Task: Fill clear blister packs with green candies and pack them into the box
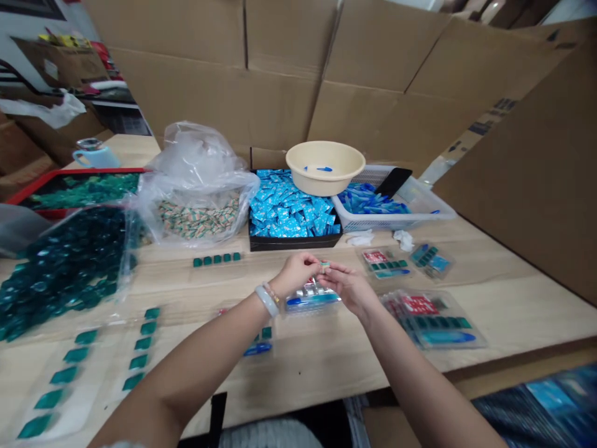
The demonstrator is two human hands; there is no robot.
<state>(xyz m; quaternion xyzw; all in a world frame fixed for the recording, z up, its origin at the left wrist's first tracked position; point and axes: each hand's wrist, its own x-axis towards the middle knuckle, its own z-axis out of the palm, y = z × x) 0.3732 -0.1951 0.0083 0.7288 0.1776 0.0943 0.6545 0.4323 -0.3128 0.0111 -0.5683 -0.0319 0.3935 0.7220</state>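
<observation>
Table (pixel 298 373) (wooden): packet (pixel 325 266) between left grip (pixel 293 274), right grip (pixel 349 289).

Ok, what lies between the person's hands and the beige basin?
In the head view, a strip of wooden table, then a black tray of blue sachets, lies between the left hand, the right hand and the basin.

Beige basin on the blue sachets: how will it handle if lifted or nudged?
The beige plastic basin looks thin-walled, so it's probably light and slightly flexible at the rim. It seems to sit on a loose heap of blue sachets, so a sideways push could likely tip it. The small blue items inside would probably slide.
</observation>
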